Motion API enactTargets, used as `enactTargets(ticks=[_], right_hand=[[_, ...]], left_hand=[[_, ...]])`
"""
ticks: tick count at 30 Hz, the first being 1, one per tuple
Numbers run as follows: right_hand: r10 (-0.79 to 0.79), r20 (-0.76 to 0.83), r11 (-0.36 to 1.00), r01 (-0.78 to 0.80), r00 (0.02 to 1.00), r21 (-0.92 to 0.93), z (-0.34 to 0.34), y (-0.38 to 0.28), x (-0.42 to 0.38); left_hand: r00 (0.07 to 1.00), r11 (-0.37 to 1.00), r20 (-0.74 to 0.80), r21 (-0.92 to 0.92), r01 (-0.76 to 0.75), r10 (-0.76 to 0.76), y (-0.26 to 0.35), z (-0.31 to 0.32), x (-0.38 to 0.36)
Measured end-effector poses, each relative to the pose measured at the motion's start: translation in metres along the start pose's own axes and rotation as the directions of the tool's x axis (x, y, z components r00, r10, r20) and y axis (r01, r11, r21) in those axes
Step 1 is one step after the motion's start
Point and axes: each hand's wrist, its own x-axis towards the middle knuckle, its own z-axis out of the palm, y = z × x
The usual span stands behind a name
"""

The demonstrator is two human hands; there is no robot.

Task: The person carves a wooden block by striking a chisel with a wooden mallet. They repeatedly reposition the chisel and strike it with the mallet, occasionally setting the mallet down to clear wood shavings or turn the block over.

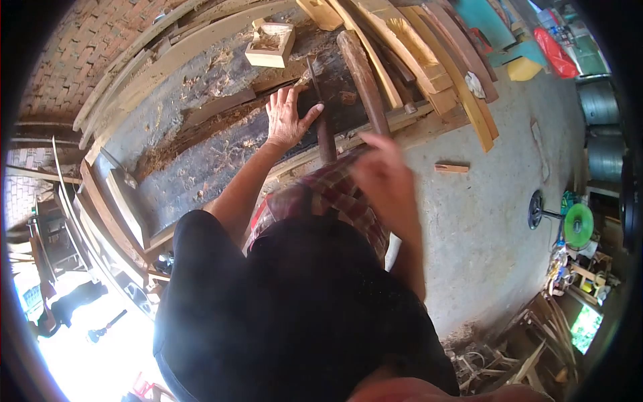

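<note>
My left hand (287,119) lies with its fingers spread over the dark workbench (231,144). Its thumb tip reaches a chisel-like tool (325,137) with a thin metal blade and a round dark handle, which points away from me. My right hand (385,167) is smeared by motion near the bench's front edge, and its fingers do not show clearly. Just beyond it lies a thick brown wooden club (362,77). A small hollowed block of pale wood (270,45) sits farther back on the bench.
Long boards and carved timbers (408,50) lie along the bench's right side. Wood shavings litter the worktop. On the concrete floor (482,221) is a small wood offcut (451,168). A green fan (577,225) stands at the right, and scrap wood (516,362) is heaped at lower right.
</note>
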Motion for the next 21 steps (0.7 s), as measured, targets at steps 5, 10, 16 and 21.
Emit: enactTargets(ticks=[5,10,16,21], right_hand=[[-0.166,0.002,0.776,0.132,0.986,-0.616,0.082,0.104,0.051],[-0.073,0.014,0.831,0.068,0.997,-0.552,0.088,0.118,0.065],[-0.002,0.012,0.796,0.008,1.000,-0.606,0.083,0.115,0.073],[-0.009,0.028,0.840,0.023,1.000,-0.541,0.081,0.116,0.071]], left_hand=[[0.998,1.000,-0.059,0.011,0.005,-0.004,-0.001,0.004,0.004],[0.753,0.897,-0.489,-0.276,0.345,-0.440,-0.027,0.007,0.066],[0.607,0.761,-0.478,-0.254,0.597,-0.635,-0.034,0.022,0.127],[0.553,0.709,-0.453,-0.348,0.613,-0.700,-0.053,0.006,0.136]])
